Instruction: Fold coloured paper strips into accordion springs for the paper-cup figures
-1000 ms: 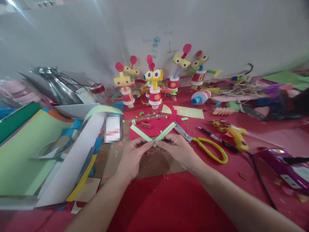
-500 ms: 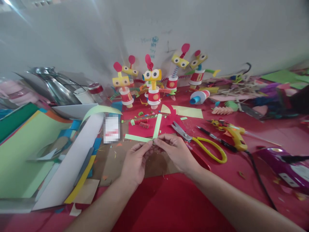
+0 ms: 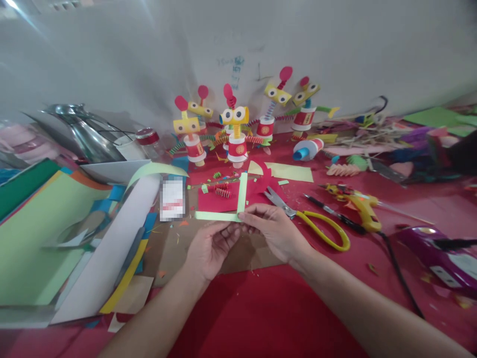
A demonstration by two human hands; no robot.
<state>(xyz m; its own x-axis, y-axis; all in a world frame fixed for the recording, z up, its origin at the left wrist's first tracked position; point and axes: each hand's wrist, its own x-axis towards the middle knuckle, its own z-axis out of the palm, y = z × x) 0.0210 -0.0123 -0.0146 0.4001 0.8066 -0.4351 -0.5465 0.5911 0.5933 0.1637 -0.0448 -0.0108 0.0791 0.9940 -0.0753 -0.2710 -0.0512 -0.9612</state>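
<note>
Two pale green paper strips (image 3: 242,194) meet at a corner, one pointing away from me and the other lying out to the left. My right hand (image 3: 274,226) pinches that corner between thumb and fingers. From below left, my left hand (image 3: 214,246) has its fingers curled in at the same corner; its exact grip there is partly hidden. Beyond the strips, red paper (image 3: 204,199) bears small coiled paper springs (image 3: 222,190). Scissors with yellow handles (image 3: 324,228) lie just right of my right hand.
Several paper-cup figures (image 3: 237,147) stand along the wall, and one cup piece (image 3: 308,149) lies on its side. To the right are a pen (image 3: 331,214), a yellow glue gun (image 3: 363,211) and a purple device (image 3: 439,258). Coloured paper sheets (image 3: 40,233) fill the left.
The strips have turned slightly, so the left one lies more level and the other stands straighter. My left hand has shifted a little and its fingers look looser at the corner.
</note>
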